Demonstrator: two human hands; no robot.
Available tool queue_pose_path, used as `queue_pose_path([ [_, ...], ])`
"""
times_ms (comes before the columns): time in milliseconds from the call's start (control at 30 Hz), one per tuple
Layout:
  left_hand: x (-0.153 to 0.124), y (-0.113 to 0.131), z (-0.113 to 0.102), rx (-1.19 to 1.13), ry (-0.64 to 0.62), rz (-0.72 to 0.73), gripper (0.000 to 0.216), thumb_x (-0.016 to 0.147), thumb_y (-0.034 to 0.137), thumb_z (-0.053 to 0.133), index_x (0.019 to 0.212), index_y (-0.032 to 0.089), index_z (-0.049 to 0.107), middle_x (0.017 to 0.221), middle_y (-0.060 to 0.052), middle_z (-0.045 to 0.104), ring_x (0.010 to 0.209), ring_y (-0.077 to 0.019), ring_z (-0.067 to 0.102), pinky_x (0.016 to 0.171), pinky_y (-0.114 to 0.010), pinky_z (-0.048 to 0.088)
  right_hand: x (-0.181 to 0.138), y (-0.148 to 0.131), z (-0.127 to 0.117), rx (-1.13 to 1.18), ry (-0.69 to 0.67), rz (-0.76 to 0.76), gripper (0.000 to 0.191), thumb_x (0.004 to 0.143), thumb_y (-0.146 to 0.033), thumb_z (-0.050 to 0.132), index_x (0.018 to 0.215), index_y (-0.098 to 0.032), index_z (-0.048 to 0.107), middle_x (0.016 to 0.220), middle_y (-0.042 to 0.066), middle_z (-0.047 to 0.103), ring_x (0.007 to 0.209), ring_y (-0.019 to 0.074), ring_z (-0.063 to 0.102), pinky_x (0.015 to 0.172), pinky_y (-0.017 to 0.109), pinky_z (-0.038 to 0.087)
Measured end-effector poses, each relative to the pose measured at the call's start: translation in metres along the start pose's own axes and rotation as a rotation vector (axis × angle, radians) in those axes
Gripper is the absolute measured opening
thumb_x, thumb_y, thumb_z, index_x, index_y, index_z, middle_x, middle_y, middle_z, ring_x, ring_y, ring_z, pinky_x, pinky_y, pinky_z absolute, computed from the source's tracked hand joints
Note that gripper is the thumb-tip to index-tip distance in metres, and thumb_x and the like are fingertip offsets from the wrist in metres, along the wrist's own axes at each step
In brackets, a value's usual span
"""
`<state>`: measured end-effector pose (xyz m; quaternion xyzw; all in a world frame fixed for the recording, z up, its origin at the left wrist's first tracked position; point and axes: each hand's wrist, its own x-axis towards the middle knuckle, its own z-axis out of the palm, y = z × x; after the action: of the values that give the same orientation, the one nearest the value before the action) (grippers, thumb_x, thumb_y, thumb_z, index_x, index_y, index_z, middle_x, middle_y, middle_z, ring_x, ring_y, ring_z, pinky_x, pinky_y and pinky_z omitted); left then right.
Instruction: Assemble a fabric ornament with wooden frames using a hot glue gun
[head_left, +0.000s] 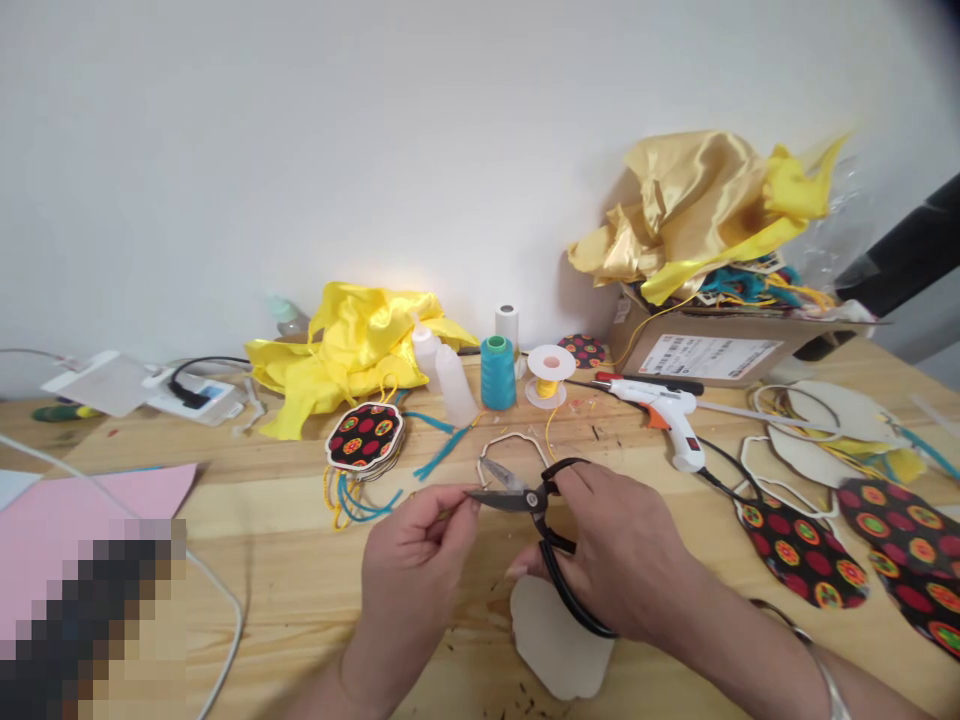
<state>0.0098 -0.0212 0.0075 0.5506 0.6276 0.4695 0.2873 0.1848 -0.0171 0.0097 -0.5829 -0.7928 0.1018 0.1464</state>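
Observation:
My right hand (619, 545) grips black-handled scissors (536, 500), their blades parted and pointing left. My left hand (420, 560) is closed in a pinch right at the blade tips; what lies between its fingers is too small to make out. Just beyond the blades lies a thin white scalloped frame (541, 455), partly covered by the scissors. Below my right hand rests a cream scalloped card piece (562, 645). Ahead and to the left is a patterned black fabric piece with a white rim (365, 437), with yellow and teal cords around it.
Behind stand a teal thread cone (497, 375), a yellow cord spool (551, 372) and white squeeze bottles (454, 385). A white glue gun (667, 410) lies at right, near patterned fabric pieces (802, 555) and a cardboard box (690, 345). Yellow satin (352, 340) is bunched at back left.

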Motion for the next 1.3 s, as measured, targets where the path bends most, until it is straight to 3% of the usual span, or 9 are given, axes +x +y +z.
queue_pose_path([
  [300,-0.001,-0.004,0.0,0.071,-0.005,0.058,0.013,0.073,0.02,0.06,0.069,0.02,0.073,0.057,0.004,0.071,0.049,-0.0102,0.064,0.046,-0.014,0.048,0.0,-0.001,-0.002,-0.022,0.028,-0.04,0.043,0.078,-0.06,0.051,0.072,-0.019,0.057,0.068,0.005,0.064,0.064,0.0221,0.062,0.055,0.03,0.033],
  [567,-0.004,-0.011,0.0,0.072,-0.018,0.079,0.013,0.075,0.023,0.061,0.068,0.02,0.071,0.055,0.004,0.069,0.047,-0.0104,0.06,0.044,-0.016,0.045,-0.001,0.0,-0.001,-0.021,0.021,-0.045,0.04,0.079,-0.057,0.053,0.069,-0.019,0.058,0.064,0.004,0.065,0.06,0.0186,0.062,0.052,0.028,0.031],
  [933,-0.003,-0.011,0.0,0.188,0.017,0.227,0.014,0.077,0.021,0.06,0.068,0.02,0.07,0.059,0.003,0.07,0.048,-0.0097,0.061,0.048,-0.016,0.045,-0.001,0.0,-0.004,-0.017,0.012,-0.042,0.036,0.076,-0.054,0.06,0.068,-0.019,0.059,0.062,0.003,0.066,0.06,0.0191,0.064,0.052,0.028,0.03],
  [1100,-0.003,-0.011,-0.001,0.196,0.019,0.222,0.013,0.077,0.022,0.06,0.07,0.02,0.071,0.061,0.002,0.071,0.05,-0.0105,0.062,0.048,-0.017,0.046,0.0,0.0,-0.003,-0.003,-0.02,-0.017,0.041,0.07,-0.059,0.064,0.069,-0.018,0.059,0.063,0.003,0.066,0.06,0.0198,0.064,0.052,0.028,0.029],
  [1300,-0.005,-0.009,-0.001,0.193,0.009,0.189,0.014,0.078,0.023,0.06,0.07,0.02,0.071,0.062,0.003,0.071,0.05,-0.0105,0.062,0.049,-0.017,0.047,0.0,0.001,-0.004,-0.005,-0.055,-0.032,0.045,0.073,-0.064,0.06,0.072,-0.018,0.058,0.065,0.003,0.066,0.06,0.0206,0.063,0.052,0.028,0.03],
])
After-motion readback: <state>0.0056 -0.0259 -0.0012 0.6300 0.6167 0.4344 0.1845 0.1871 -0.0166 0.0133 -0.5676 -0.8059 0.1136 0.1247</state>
